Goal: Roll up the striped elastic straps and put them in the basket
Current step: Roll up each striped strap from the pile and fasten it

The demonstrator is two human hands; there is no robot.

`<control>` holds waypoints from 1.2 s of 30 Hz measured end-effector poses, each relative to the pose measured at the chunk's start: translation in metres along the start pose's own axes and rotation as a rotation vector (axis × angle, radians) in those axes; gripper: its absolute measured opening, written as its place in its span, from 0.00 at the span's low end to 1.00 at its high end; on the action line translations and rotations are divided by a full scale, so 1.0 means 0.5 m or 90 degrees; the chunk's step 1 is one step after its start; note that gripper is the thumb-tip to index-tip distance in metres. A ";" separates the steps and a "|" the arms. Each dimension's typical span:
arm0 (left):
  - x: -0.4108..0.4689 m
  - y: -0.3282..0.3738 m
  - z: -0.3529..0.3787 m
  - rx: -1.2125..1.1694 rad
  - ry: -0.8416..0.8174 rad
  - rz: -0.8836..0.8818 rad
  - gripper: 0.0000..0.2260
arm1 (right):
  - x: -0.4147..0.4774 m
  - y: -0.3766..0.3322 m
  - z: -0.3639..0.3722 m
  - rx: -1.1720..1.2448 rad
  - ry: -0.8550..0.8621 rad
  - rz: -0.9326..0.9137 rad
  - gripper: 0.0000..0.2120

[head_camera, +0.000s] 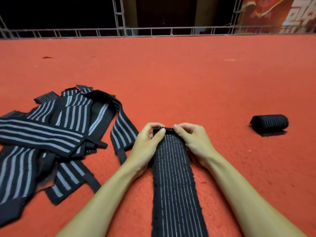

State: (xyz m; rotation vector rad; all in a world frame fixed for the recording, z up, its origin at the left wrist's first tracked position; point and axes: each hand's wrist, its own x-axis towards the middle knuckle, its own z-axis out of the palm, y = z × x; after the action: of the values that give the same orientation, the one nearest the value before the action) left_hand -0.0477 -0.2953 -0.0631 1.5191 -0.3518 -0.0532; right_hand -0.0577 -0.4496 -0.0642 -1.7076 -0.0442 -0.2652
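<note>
I am at the very start of a roll. My left hand (147,142) and right hand (191,139) sit side by side at the centre of the frame. The thumb and fingers of each are curled over and pinching the far end of one striped elastic strap (174,177), where only a first small fold or turn shows. The rest of that strap lies flat on the red carpet (171,74) and runs between my forearms to the bottom edge of the frame, so almost its whole length is left to wind.

One rolled strap (270,123) lies finished at the right of the frame, well apart from my hands, with its dark end tab resting on the carpet. It is not in any basket, and I can see no basket anywhere in this view.

At the left of the frame lies the pile of loose straps (51,130), overlapping and tangled. I cannot count them exactly, but there are several.

As I judge it, the task is early: one strap rolled, one just begun, the pile untouched, and nothing put away yet.
</note>
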 end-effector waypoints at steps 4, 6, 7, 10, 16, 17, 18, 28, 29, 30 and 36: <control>0.000 -0.002 0.001 0.031 0.007 0.023 0.05 | -0.002 -0.006 0.004 -0.020 0.008 -0.038 0.04; -0.001 -0.003 0.001 0.047 0.005 0.023 0.05 | -0.004 -0.009 0.005 -0.018 0.017 -0.049 0.06; -0.003 -0.003 0.000 0.047 0.000 0.018 0.06 | -0.004 -0.010 0.004 -0.013 0.021 -0.055 0.07; -0.005 0.000 -0.004 0.044 -0.017 0.005 0.06 | -0.007 -0.012 0.004 -0.019 0.036 -0.071 0.09; -0.008 0.003 -0.007 0.091 -0.006 0.059 0.07 | -0.011 -0.013 0.006 0.028 0.028 -0.023 0.04; -0.007 0.004 -0.009 0.099 -0.001 0.069 0.07 | -0.013 -0.015 0.007 0.039 0.018 0.002 0.01; -0.008 0.004 -0.010 0.101 0.003 0.077 0.08 | -0.013 -0.015 0.008 0.052 0.012 0.026 0.04; -0.013 0.015 -0.007 0.089 0.006 0.071 0.12 | -0.021 -0.025 0.005 0.104 0.033 0.029 0.06; -0.013 0.017 -0.005 0.068 0.003 0.045 0.13 | -0.021 -0.026 0.005 0.104 0.035 0.018 0.03; -0.014 0.020 -0.003 0.032 0.001 0.009 0.13 | -0.020 -0.025 0.004 0.104 0.037 0.010 0.03; -0.016 0.017 -0.004 -0.032 -0.011 -0.046 0.08 | -0.021 -0.026 0.004 0.093 0.050 -0.025 0.08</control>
State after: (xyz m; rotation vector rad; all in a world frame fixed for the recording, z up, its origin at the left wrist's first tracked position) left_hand -0.0566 -0.2908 -0.0565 1.4829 -0.3062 -0.1311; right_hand -0.0700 -0.4444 -0.0539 -1.5505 -0.0378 -0.3497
